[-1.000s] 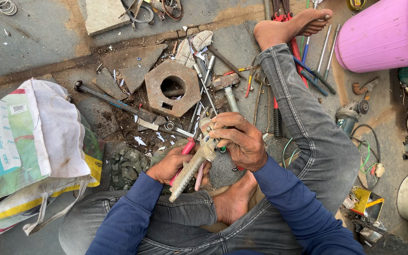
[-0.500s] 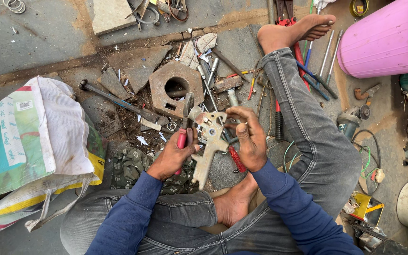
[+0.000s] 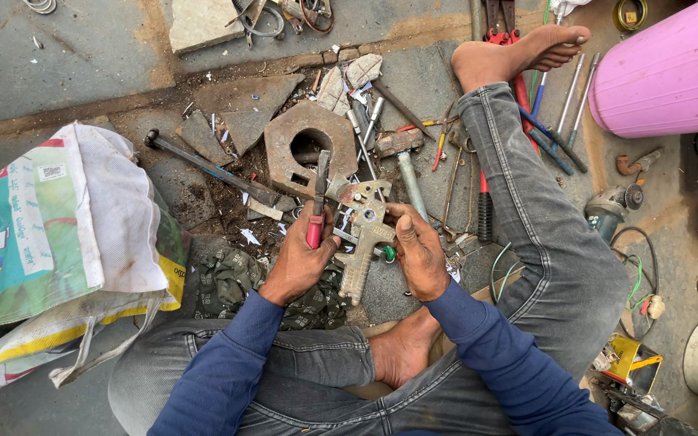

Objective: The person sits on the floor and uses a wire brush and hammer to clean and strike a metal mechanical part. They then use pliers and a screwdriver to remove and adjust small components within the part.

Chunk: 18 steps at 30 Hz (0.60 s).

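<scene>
My left hand (image 3: 298, 260) grips the red handles of a pair of pliers (image 3: 317, 202) whose jaws point away from me toward a rusty metal block with a round hole (image 3: 304, 149). My right hand (image 3: 418, 250) holds a worn pipe wrench (image 3: 363, 234) by its side; the wrench lies lengthwise between both hands with its toothed jaw at the far end. The pliers' tip sits close beside the wrench's jaw. I sit on the ground with one leg folded under and the other stretched out.
A woven sack (image 3: 58, 234) lies at the left. Loose tools, a hammer (image 3: 401, 157), screwdrivers (image 3: 559, 121) and scrap cover the ground ahead. A pink bucket (image 3: 664, 73) stands at the upper right, an angle grinder (image 3: 611, 206) and wires at the right.
The wrench has been lowered and turned so it lies flatter in front of me. My left hand now holds the pliers up by their red handles, tips toward the wrench's jaw.
</scene>
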### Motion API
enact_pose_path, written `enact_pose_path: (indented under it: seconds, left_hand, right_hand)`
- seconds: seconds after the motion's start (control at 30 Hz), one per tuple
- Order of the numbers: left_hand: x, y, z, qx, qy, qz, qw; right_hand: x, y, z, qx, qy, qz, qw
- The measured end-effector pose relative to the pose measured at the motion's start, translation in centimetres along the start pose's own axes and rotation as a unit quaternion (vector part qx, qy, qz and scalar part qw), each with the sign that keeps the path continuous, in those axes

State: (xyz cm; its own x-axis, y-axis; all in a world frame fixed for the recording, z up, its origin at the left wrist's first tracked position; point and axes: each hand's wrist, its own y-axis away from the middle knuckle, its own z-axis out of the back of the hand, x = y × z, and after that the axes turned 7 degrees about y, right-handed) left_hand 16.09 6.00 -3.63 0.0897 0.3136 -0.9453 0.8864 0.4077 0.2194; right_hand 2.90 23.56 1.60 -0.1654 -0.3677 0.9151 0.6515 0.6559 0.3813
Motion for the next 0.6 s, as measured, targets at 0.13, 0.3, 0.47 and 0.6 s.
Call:
enact_pose_path:
  seconds: [0.13, 0.3, 0.47, 0.6]
  left_hand:
    - [-0.13, 0.0, -0.02, 0.002, -0.001, 0.01, 1.0]
    - [-0.13, 0.0, -0.07, 0.002, 0.017, 0.001, 1.0]
    - [-0.02, -0.03, -0.06, 0.006, 0.027, 0.004, 1.0]
    - [0.0, -0.02, -0.11, 0.009, 0.03, 0.007, 0.999]
  right_hand:
    - [-0.18, -0.01, 0.0, 0.002, -0.029, 0.004, 1.0]
    - [-0.34, -0.04, -0.04, 0.009, -0.032, 0.013, 0.999]
    - [-0.42, -0.08, 0.02, 0.01, -0.021, 0.012, 1.0]
    - [-0.22, 0.02, -0.05, 0.009, -0.005, 0.018, 1.0]
